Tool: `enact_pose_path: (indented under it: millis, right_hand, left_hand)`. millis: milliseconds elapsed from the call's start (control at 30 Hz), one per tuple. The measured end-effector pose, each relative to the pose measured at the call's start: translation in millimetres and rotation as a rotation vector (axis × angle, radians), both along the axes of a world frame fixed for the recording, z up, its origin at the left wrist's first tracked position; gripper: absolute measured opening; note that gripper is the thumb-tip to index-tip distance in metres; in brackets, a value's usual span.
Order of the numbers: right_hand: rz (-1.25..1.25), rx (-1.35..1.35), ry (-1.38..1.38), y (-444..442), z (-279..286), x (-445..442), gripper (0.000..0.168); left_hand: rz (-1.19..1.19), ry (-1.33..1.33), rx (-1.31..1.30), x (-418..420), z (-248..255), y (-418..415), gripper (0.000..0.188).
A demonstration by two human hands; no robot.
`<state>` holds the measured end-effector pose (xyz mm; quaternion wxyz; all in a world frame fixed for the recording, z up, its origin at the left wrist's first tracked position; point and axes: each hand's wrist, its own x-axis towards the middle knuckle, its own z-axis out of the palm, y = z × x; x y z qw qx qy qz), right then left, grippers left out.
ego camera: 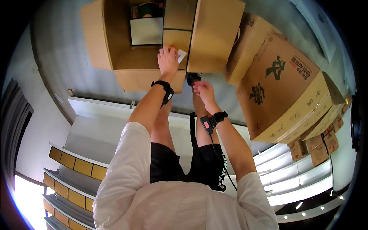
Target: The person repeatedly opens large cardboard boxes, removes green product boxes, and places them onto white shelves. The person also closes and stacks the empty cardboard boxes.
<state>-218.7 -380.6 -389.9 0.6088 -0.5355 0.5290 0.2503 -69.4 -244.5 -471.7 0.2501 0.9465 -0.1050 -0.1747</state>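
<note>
My left hand (pixel 168 59) is over an open cardboard carton (pixel 138 59), its fingers bent and its thumb on a small white card (pixel 181 56). Under the card is a gold-coloured box (pixel 176 38) with dark edges, standing inside the carton. Left of it in the same carton lies a box with a pale, shiny face (pixel 146 31), and behind that a dark printed package (pixel 147 11). My right hand (pixel 204 91) hangs above my leg, short of the carton's right flap (pixel 216 34). It holds nothing, and its fingers are loosely bent and apart.
Large printed cardboard cartons (pixel 283 77) stand close on my right. Shelves with gold boxes (pixel 83 167) are behind me at lower left, and several small cartons (pixel 318 151) sit on lit shelves at lower right. A cable (pixel 227 169) trails from my right wrist device.
</note>
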Motion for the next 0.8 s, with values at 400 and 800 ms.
enact_pose_path:
  millis: [400,800]
  right_hand:
    - [-0.071,0.075,-0.013,1.4,1.4,6.6,0.02]
    - [-0.085,0.04,0.065,-5.9,12.7,19.6,0.019]
  left_hand:
    - [0.196,0.016,0.005,-43.2,-2.6,-28.0,0.051]
    - [0.509,0.134,-0.225,-41.1,-6.2,-38.6,0.04]
